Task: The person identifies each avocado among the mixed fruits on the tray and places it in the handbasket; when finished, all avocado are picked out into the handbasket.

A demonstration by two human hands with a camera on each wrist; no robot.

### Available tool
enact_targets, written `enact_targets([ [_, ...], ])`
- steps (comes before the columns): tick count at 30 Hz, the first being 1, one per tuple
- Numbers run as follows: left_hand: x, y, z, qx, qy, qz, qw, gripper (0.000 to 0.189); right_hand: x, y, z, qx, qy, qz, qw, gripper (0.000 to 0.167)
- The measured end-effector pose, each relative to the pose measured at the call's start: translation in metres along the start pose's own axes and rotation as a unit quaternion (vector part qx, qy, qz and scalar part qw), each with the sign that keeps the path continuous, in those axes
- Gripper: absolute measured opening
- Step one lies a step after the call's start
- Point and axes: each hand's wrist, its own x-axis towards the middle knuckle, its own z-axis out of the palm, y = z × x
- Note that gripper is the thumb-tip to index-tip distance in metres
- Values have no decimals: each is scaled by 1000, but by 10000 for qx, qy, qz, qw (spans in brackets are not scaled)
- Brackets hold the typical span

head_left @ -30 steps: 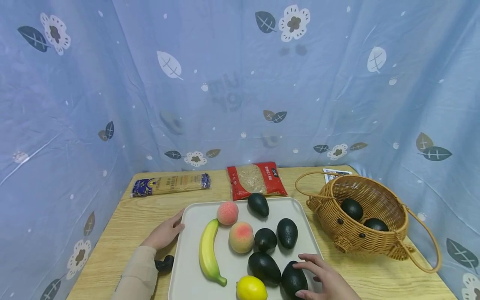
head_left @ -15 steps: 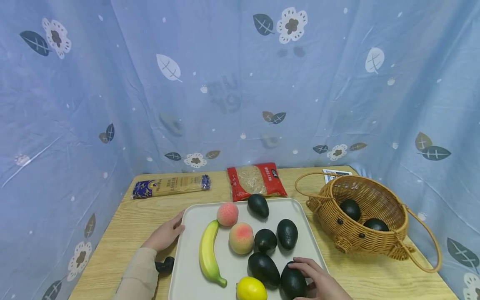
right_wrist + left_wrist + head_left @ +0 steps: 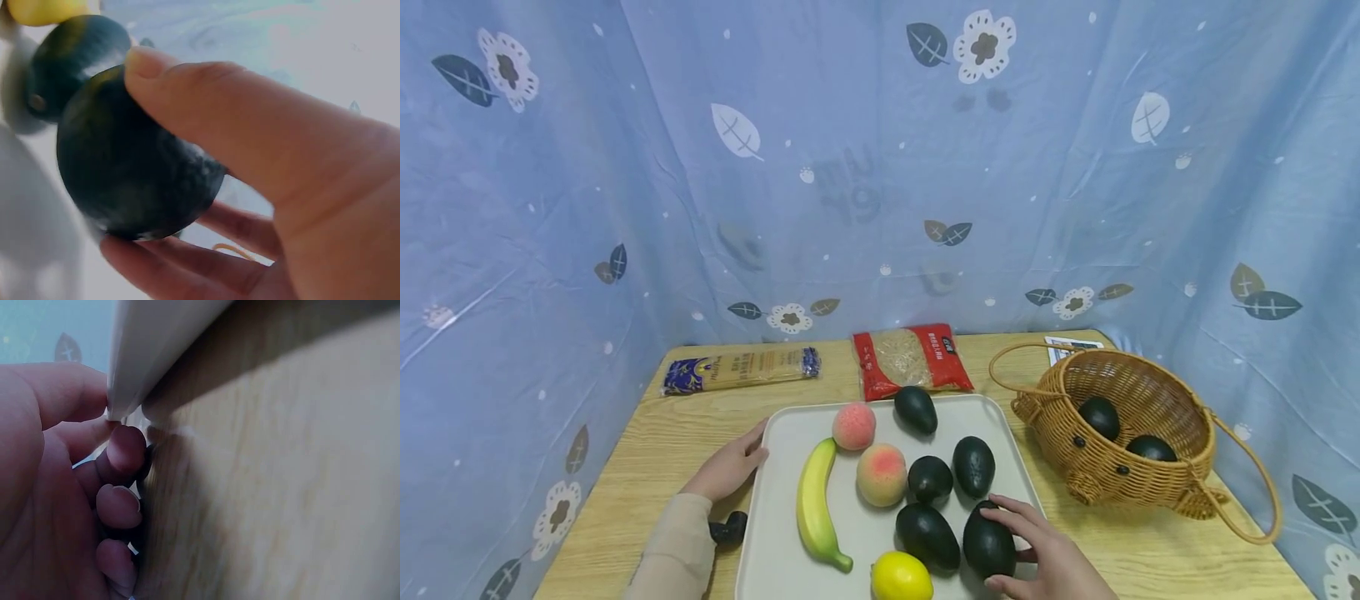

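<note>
In the head view, the right grip [image 3: 1052, 550] is holding an avocado [image 3: 989, 540], with the thumb at its near end and the fingertips at its far end. The avocado is sitting over the near right part of the tray [image 3: 775, 533]; whether it is touching the tray cannot be told. A second avocado [image 3: 927, 537] is lying just to its left, with the lemon [image 3: 902, 576] beyond. Three more avocados are lying farther back, near two peaches [image 3: 882, 475] and a banana [image 3: 816, 508]. The tray's right rim is running between the held avocado and the basket [image 3: 1157, 483], where two avocados are resting. The left grip [image 3: 726, 467] is holding the tray's left edge, a black object [image 3: 728, 529] lying near the wrist. Behind the tray, a red bag [image 3: 913, 361] and a noodle pack [image 3: 741, 371] are lying on the worktop [image 3: 625, 500].

In the left wrist view, one digit is pressing on the tray's edge while three fingertips are curling beneath it, close to the worktop.

In the right wrist view, the thumb is crossing one side of the avocado and the fingers are supporting the other. The second avocado is showing just behind, and the lemon is showing in the corner.
</note>
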Motion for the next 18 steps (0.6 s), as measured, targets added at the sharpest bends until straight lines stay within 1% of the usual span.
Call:
enact_targets([
  [2, 0, 1, 0, 9, 14, -1, 10000, 63, 0, -4, -5, -134, 246, -95, 9996, 74],
  [4, 0, 1, 0, 28, 27, -6, 10000, 62, -1, -6, -10, -349, 592, -295, 9972, 73],
  [6, 0, 1, 1, 28, 41, -15, 10000, 62, -1, -9, -14, -646, 1057, -483, 9911, 72],
  [7, 0, 1, 1, 30, 44, -24, 10000, 62, -1, -11, -16, -814, 1312, -603, 9862, 72],
  [9, 0, 0, 1, 30, 40, -31, 10000, 62, -2, -13, -22, -1240, 1863, -864, 9708, 74],
  [11, 0, 0, 1, 41, 49, -35, 10000, 62, -3, -16, -29, -1661, 2428, -1054, 9499, 78],
  [13, 0, 0, 1, 51, 58, -33, 10000, 62, -3, -21, -38, -1912, 2884, -1162, 9310, 83],
  [14, 1, -1, 1, 49, 58, -24, 10000, 62, -3, -24, -43, -2014, 3097, -1161, 9220, 85],
  [15, 1, -1, 1, 46, 65, -21, 10000, 63, -2, -27, -48, -2037, 3294, -1135, 9149, 86],
  [18, 0, -1, 1, 27, 68, -33, 10000, 63, -1, -37, -64, -1984, 3794, -891, 8993, 87],
])
